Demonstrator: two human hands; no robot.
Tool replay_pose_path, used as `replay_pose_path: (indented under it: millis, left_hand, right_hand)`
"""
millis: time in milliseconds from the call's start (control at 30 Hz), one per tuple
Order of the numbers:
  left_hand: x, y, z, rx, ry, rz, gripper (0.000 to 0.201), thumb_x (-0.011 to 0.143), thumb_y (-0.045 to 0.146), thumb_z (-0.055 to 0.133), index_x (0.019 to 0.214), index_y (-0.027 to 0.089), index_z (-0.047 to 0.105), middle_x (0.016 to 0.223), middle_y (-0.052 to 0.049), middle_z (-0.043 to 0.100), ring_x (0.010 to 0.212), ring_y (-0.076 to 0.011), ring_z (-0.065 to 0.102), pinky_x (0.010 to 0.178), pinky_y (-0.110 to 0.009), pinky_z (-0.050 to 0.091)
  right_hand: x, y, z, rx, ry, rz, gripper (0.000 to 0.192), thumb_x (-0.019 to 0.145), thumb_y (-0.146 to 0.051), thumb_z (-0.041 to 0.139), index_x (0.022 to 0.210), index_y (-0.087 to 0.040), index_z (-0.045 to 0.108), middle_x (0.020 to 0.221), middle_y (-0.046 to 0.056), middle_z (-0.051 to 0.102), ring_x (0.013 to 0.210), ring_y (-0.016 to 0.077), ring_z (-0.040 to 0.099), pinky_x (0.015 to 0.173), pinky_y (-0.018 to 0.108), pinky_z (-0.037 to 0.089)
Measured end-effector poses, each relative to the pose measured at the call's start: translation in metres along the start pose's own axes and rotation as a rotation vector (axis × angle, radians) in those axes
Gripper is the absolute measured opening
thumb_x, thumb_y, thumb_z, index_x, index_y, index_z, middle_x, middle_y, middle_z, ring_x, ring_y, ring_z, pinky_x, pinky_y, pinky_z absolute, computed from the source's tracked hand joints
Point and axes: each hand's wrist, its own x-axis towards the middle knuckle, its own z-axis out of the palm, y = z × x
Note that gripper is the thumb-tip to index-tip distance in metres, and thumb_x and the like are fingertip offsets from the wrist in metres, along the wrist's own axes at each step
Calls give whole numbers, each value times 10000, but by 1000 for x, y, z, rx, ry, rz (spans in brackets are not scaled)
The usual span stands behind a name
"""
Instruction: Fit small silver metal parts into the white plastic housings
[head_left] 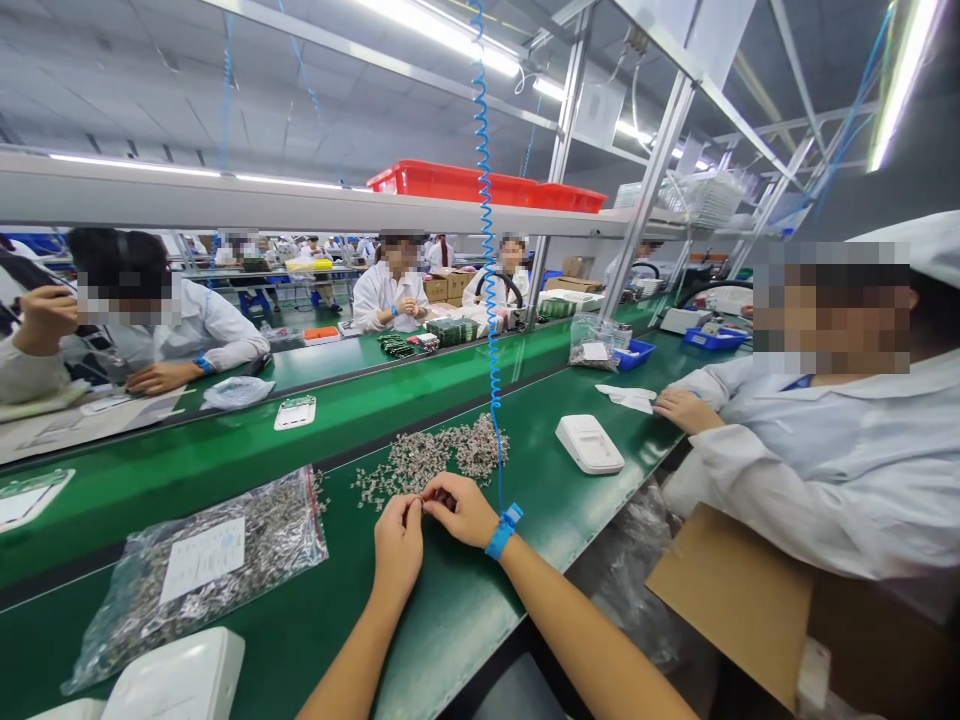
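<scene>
My left hand [397,548] and my right hand [459,508] meet fingertip to fingertip over the green bench [450,620], pinching a tiny metal part [421,509] between them. Just beyond my fingers lies a loose heap of small silvery parts [439,457]. A blue wrist strap [502,531] sits on my right wrist, its coiled blue cord [487,250] rising overhead. A clear bag of the same parts [202,565] with a white label lies to the left.
A white plastic housing [589,443] lies right of the heap, another [176,680] at the near left. A co-worker in a white coat [825,450] sits close on my right, a cardboard sheet [731,600] below. More people work across the conveyor [375,385]. Red bins [480,185] sit overhead.
</scene>
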Motion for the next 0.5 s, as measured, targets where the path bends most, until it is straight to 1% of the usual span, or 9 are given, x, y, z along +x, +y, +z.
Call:
replay_pose_path:
  millis: [67, 167, 233, 267, 300, 367, 433, 500]
  left_hand:
    - [-1, 0, 1, 107, 47, 36, 300, 935, 363, 413, 863, 192, 648, 876, -63, 651, 826, -219, 603, 755, -334, 451]
    - [-10, 3, 1, 352, 110, 65, 266, 951, 249, 406, 858, 197, 650, 866, -59, 637, 815, -212, 593, 738, -331, 416]
    - [-17, 9, 2, 500, 98, 73, 274, 957, 193, 403, 846, 203, 653, 862, -54, 639, 816, -205, 589, 716, -330, 385]
    - [-20, 12, 3, 554, 80, 78, 272, 959, 178, 409, 850, 211, 656, 867, -48, 644, 828, -200, 589, 710, -329, 372]
    - [-22, 14, 4, 593, 77, 75, 267, 959, 163, 416, 859, 216, 658, 880, -42, 649, 834, -191, 589, 715, -330, 363]
    - [-23, 16, 6, 634, 65, 58, 234, 947, 147, 449, 861, 221, 654, 885, -29, 652, 836, -178, 585, 724, -333, 352]
    - [-23, 16, 8, 647, 68, 12, 206, 943, 161, 476, 851, 226, 648, 883, -18, 650, 842, -174, 585, 722, -338, 342]
    - [-23, 16, 9, 637, 62, -25, 206, 948, 174, 476, 849, 231, 647, 891, -13, 652, 853, -175, 587, 720, -343, 341]
  right_hand:
    - [0, -1, 1, -17, -27, -15, 167, 805, -132, 624, 943, -192, 696, 821, 24, 684, 638, 132, 573, 593, 239, 452]
    - [-4, -4, 2, -5, -92, -21, 174, 842, -195, 609, 971, -205, 725, 896, 47, 731, 759, 173, 645, 725, 291, 501]
    - [-7, -4, 1, 36, -112, 37, 168, 869, -234, 581, 940, -205, 731, 897, 55, 739, 811, 195, 666, 783, 320, 508]
    - [-9, -3, 1, 59, -107, 89, 169, 876, -260, 576, 921, -198, 726, 868, 58, 735, 786, 198, 666, 764, 323, 513]
    - [-9, 0, 0, 87, -114, 133, 168, 874, -298, 590, 907, -194, 718, 865, 62, 729, 785, 204, 665, 758, 326, 517]
    - [-9, 8, 1, 144, -168, 188, 181, 864, -352, 616, 892, -192, 697, 869, 62, 716, 798, 209, 664, 763, 325, 522]
    - [-10, 15, 2, 200, -215, 215, 210, 857, -393, 624, 889, -192, 675, 852, 58, 700, 782, 207, 657, 736, 316, 528]
    - [-14, 17, 3, 218, -221, 217, 238, 855, -429, 616, 867, -194, 658, 825, 55, 683, 760, 208, 647, 710, 316, 532]
